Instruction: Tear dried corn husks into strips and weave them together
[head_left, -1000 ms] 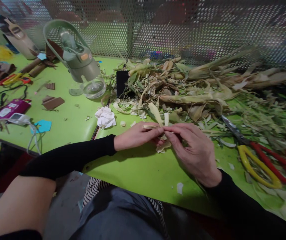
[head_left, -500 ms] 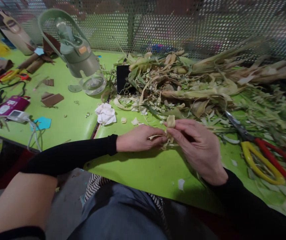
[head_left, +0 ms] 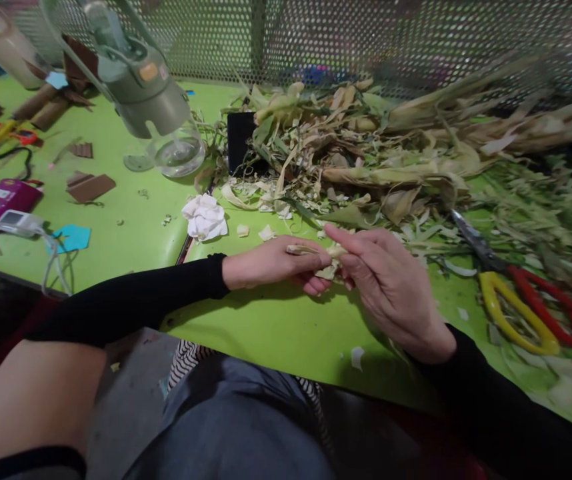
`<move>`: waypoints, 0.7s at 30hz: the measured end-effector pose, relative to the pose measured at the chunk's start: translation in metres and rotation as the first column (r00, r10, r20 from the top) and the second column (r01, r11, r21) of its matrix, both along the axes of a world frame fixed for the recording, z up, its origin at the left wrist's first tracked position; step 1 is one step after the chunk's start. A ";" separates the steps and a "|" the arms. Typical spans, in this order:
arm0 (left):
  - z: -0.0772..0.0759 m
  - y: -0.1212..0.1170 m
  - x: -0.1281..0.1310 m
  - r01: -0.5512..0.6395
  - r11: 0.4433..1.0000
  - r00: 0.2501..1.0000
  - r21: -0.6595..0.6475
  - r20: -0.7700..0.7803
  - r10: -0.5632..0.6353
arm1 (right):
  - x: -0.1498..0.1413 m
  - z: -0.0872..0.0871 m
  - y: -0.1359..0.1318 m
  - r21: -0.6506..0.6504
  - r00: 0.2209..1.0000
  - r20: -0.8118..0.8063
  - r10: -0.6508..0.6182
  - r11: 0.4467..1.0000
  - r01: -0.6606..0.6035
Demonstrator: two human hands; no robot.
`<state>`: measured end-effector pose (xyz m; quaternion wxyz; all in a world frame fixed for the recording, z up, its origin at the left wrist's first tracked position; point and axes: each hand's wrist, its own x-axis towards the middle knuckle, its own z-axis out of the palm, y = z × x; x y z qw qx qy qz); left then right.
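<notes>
Between my two hands, just above the green table [head_left: 286, 327], is a small pale piece of corn husk [head_left: 330, 270] with ragged edges. My left hand [head_left: 286, 261] pinches it from the left, and a thin stem-like end pokes out above the thumb. The fingers of my right hand [head_left: 389, 287] close on its other side; their tips partly hide the piece. Beyond the hands lies a heap of dried corn husks [head_left: 366, 177]. To the right, scissors [head_left: 521, 287] with one yellow and one red handle rest on husk scraps.
A crumpled white paper [head_left: 205, 217] lies left of the hands. Further left are a water bottle [head_left: 153, 100], a purple box-like device [head_left: 3, 200] with a cable, and brown cardboard pieces [head_left: 90, 187]. A black phone-like slab [head_left: 240, 141] touches the heap. A perforated metal screen [head_left: 206, 47] stands behind.
The folded husk bit raised at my right fingertips no longer shows there. Both hands now meet at the ragged piece, with a stem-like end visible above my left thumb. The view has shifted slightly.
</notes>
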<state>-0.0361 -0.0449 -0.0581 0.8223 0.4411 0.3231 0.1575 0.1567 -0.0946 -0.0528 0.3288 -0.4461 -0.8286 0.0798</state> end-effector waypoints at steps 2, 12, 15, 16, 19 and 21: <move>-0.001 -0.001 -0.001 0.008 1.000 1.000 -0.010 -0.004 -0.008 | 0.000 0.001 -0.001 0.009 1.000 0.019 -0.015 1.000 0.015; -0.009 0.002 -0.001 -0.027 0.993 0.998 -0.116 0.049 0.033 | 0.007 0.013 0.005 0.066 0.985 0.126 0.119 0.990 -0.128; -0.010 0.002 -0.001 -0.016 0.990 0.998 -0.139 0.054 0.024 | 0.007 0.013 0.005 0.049 0.989 0.091 0.115 0.992 -0.119; -0.010 0.002 -0.001 -0.011 0.989 0.998 -0.144 0.054 0.019 | 0.008 0.013 0.004 0.039 0.990 0.089 0.108 0.993 -0.112; -0.008 0.002 -0.001 -0.008 0.989 0.999 -0.150 0.051 0.016 | 0.011 0.013 0.005 -0.018 0.991 0.104 0.086 0.996 -0.085; -0.006 0.001 -0.001 -0.017 0.989 0.999 -0.145 0.045 0.024 | 0.014 0.013 0.007 -0.066 0.989 0.116 0.092 0.994 -0.084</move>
